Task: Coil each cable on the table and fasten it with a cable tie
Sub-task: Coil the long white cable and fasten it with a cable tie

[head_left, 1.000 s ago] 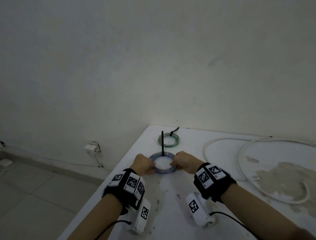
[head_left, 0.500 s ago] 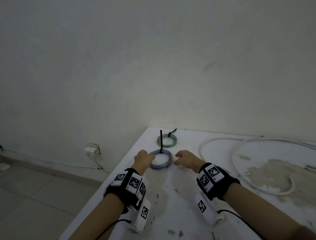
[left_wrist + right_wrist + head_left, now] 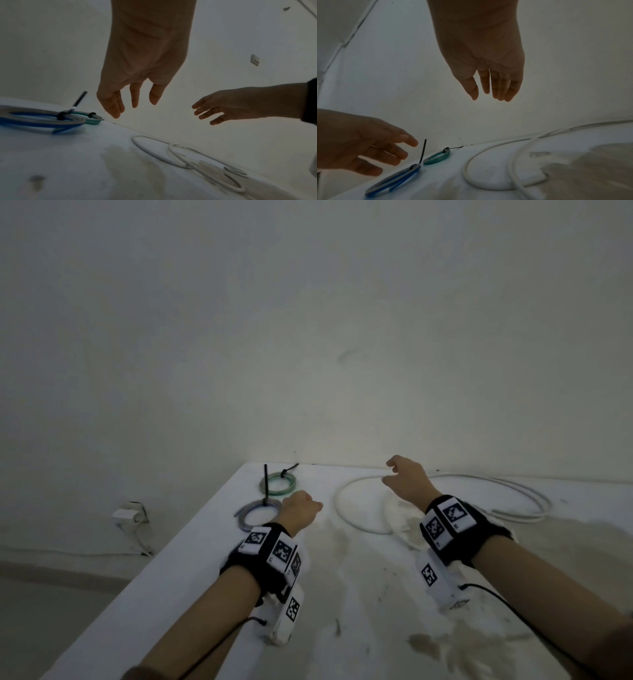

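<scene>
A blue-and-grey cable coil [image 3: 255,513] [image 3: 41,120] [image 3: 393,181] lies near the table's left edge, bound by a black cable tie whose tail [image 3: 265,481] [image 3: 423,151] stands upright. Behind it lies a green coil [image 3: 278,484] [image 3: 89,119] [image 3: 437,157], also tied. A long white cable [image 3: 363,525] [image 3: 159,155] [image 3: 488,162] sprawls loose to the right. My left hand [image 3: 301,508] [image 3: 126,100] hovers just right of the blue coil, fingers relaxed, empty. My right hand [image 3: 406,479] [image 3: 489,86] hangs over the white cable's loop, fingers loose, holding nothing.
The white table [image 3: 212,577] has worn, stained patches [image 3: 565,549] on its right side. Its left edge drops to a tiled floor with a wall plug [image 3: 128,513]. A plain wall rises directly behind the table.
Both hands let go of the blue coil, which now lies near the left edge. The right hand rose and moved right over the white cable; the left drew back slightly.
</scene>
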